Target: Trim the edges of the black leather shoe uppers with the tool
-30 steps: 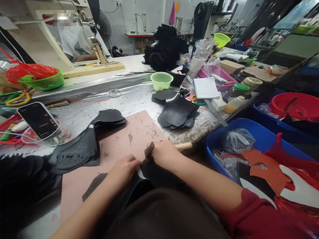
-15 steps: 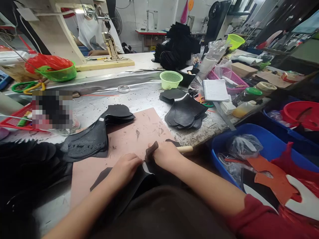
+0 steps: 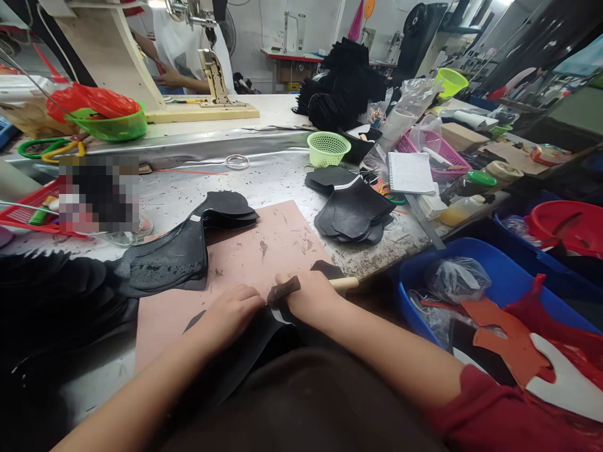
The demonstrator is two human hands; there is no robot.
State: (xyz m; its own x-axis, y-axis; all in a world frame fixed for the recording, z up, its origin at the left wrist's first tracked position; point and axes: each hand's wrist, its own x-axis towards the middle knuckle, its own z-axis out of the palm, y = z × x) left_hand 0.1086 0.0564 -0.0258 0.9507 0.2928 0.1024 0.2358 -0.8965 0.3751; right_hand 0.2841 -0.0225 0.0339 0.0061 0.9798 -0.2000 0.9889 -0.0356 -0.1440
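Note:
My right hand (image 3: 311, 298) is wrapped round a hammer with a dark brown head (image 3: 283, 290) and a pale wooden handle (image 3: 346, 284). The head lies low over a black leather piece (image 3: 249, 355) with a white strip (image 3: 281, 316) on it, close to my left fingertips. My left hand (image 3: 238, 307) presses its closed fingers on that piece's edge; the fingertips are partly hidden. Beneath lies a pinkish board (image 3: 264, 245). Left of the board's middle rests a stack of curved black leather pieces (image 3: 164, 263), and another stack (image 3: 353, 210) lies to the right.
A green basket (image 3: 328, 149), a notebook (image 3: 411, 172) and a metal ruler (image 3: 424, 220) lie farther back. Blue bins (image 3: 405, 276) with scraps stand at right. A sewing machine (image 3: 108, 56) rises at back left, a person behind it. Black pieces (image 3: 61, 301) are heaped at left.
The hammer head has moved down and slightly left, nearer my left fingertips. My left hand keeps to the leather. The person behind the machine has raised an arm. The view has shifted slightly.

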